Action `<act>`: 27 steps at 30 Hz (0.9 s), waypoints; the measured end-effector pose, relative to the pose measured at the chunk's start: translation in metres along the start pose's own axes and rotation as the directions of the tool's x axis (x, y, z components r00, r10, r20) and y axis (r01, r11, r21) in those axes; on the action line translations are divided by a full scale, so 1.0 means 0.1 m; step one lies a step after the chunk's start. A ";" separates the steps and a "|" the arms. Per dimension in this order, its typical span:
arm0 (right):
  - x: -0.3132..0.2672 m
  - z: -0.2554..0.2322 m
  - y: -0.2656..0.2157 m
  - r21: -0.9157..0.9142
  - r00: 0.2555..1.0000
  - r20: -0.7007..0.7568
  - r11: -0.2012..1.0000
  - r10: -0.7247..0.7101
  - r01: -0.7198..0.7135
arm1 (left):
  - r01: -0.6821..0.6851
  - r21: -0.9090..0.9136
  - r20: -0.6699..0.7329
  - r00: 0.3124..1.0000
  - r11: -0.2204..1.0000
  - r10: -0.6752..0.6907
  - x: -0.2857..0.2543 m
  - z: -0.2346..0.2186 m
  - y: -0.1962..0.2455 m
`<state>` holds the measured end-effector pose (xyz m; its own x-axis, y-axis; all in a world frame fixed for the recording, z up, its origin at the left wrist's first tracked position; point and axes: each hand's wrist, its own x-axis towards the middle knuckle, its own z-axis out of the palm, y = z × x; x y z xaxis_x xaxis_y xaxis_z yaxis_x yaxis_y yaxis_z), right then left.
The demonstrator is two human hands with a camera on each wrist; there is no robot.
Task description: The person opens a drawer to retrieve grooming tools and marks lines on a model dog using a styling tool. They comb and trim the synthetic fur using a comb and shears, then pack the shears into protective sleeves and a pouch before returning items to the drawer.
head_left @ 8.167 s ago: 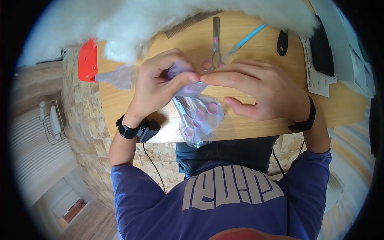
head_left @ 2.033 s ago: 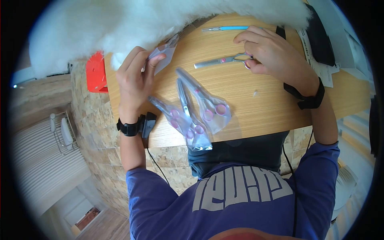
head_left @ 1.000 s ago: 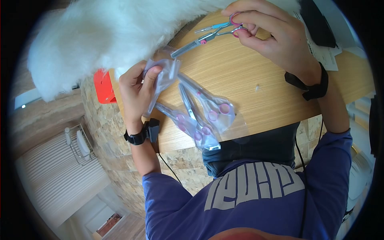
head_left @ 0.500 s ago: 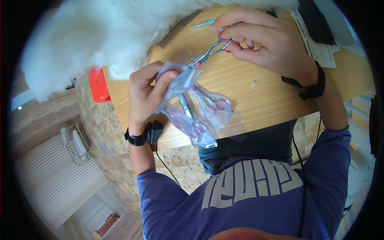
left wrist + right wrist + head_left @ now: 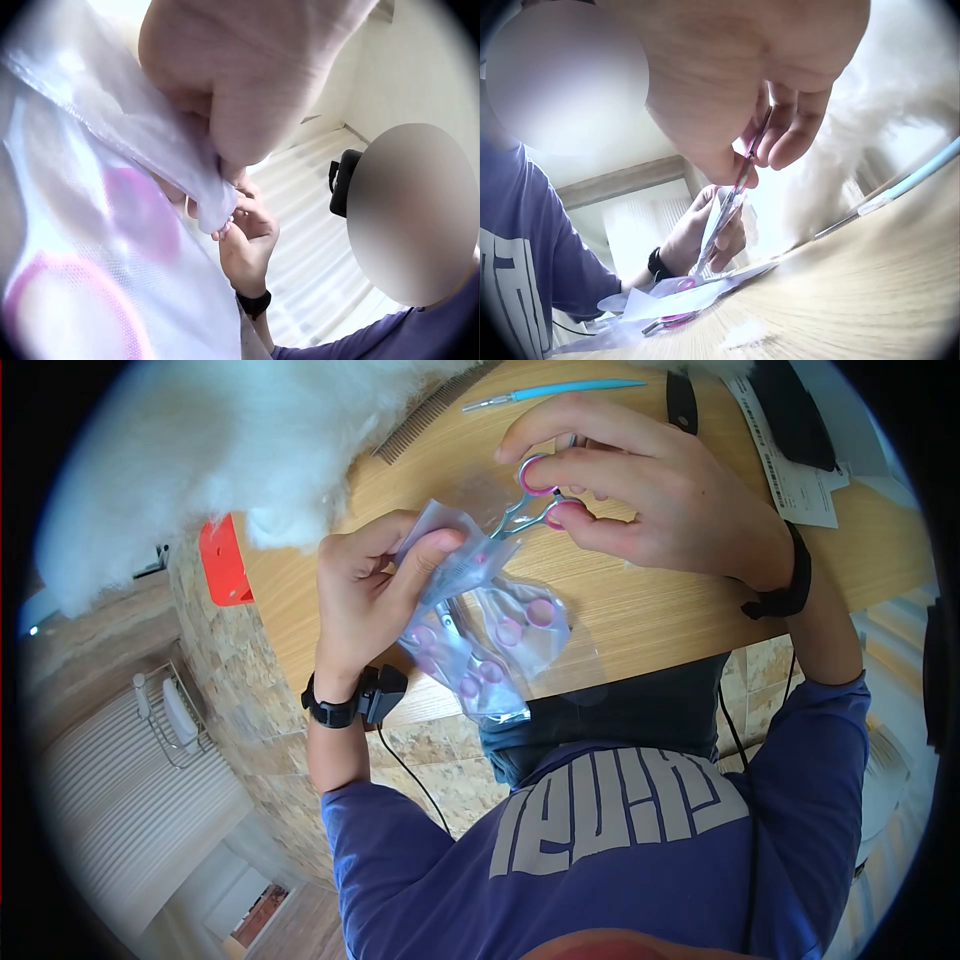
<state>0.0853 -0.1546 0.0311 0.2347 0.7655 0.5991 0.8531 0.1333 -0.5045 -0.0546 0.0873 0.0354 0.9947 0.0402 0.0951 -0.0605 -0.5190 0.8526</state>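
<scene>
My left hand (image 5: 365,585) pinches a clear plastic sleeve (image 5: 440,565) between thumb and fingers, above the near left part of the table. In my right hand (image 5: 660,500) are thinning scissors (image 5: 512,518), gripped by their pink-ringed handles. Their blades are inside the sleeve; the handles stick out of its mouth. Seen from the right wrist, the thinning scissors (image 5: 742,176) slant down into the plastic by the left hand (image 5: 686,240). Below the hands lie more scissors in clear sleeves: one pair (image 5: 525,625) on the right, another (image 5: 478,675) near the table edge.
White fluffy fur (image 5: 220,460) covers the far left. A comb (image 5: 430,412) and a blue-handled craft knife (image 5: 560,392) lie at the back. Farther right are a black handle (image 5: 681,405), a black case (image 5: 795,420) and a printed paper (image 5: 795,495). Red plastic (image 5: 225,565) juts out at left.
My right hand has picked the thinning scissors up from the table and brought them left, blades first, into the sleeve. The left hand has come nearer with the sleeve.
</scene>
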 end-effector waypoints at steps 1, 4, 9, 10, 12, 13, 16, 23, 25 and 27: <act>0.00 0.00 -0.01 -0.005 1.000 0.022 1.000 -0.018 0.018 | 0.003 -0.002 0.000 1.000 1.000 -0.003 0.00 0.01 0.02; -0.01 0.06 -0.07 0.127 0.994 0.085 0.989 0.064 -0.074 | 0.035 -0.012 -0.009 0.999 0.999 -0.035 -0.02 0.02 0.05; 0.08 -0.01 -0.14 -0.036 0.990 0.110 0.995 -0.092 0.097 | 0.034 -0.072 -0.041 0.998 0.997 -0.037 -0.02 0.06 0.09; 0.08 -0.01 -0.16 -0.044 0.990 0.113 0.995 -0.084 0.090 | 0.035 -0.071 -0.041 0.998 0.997 -0.038 -0.02 0.06 0.08; 0.04 0.02 -0.12 -0.031 0.994 0.102 0.998 -0.051 0.054 | -0.029 -0.047 -0.069 0.997 0.998 0.026 -0.02 0.06 0.05; 0.01 0.03 -0.09 -0.018 0.996 0.090 1.000 -0.017 0.018 | -0.030 -0.047 -0.069 0.997 0.998 0.027 -0.03 0.06 0.05; -0.01 -0.01 -0.02 -0.007 0.996 0.076 0.999 0.038 -0.038 | -0.014 -0.172 0.002 1.000 0.985 0.015 -0.02 0.06 0.05; 0.09 -0.15 0.01 -0.032 0.995 -0.095 0.999 0.015 -0.019 | 0.129 -0.341 0.164 0.983 0.931 -0.077 -0.03 0.11 0.03; 0.09 -0.19 -0.02 -0.069 0.997 -0.081 0.997 0.012 -0.017 | 0.116 -0.356 0.143 0.987 0.927 -0.069 -0.03 0.12 0.05; 0.01 -0.15 0.00 0.041 0.996 -0.064 0.998 0.058 -0.055 | 0.083 -0.393 0.081 0.995 0.916 -0.056 -0.03 0.14 0.07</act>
<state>0.0922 -0.1628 0.0413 0.3128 0.7300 0.6076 0.8192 0.1164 -0.5615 -0.0574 0.0718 0.0338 1.0000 -0.0002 0.0053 -0.0053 -0.1367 0.9906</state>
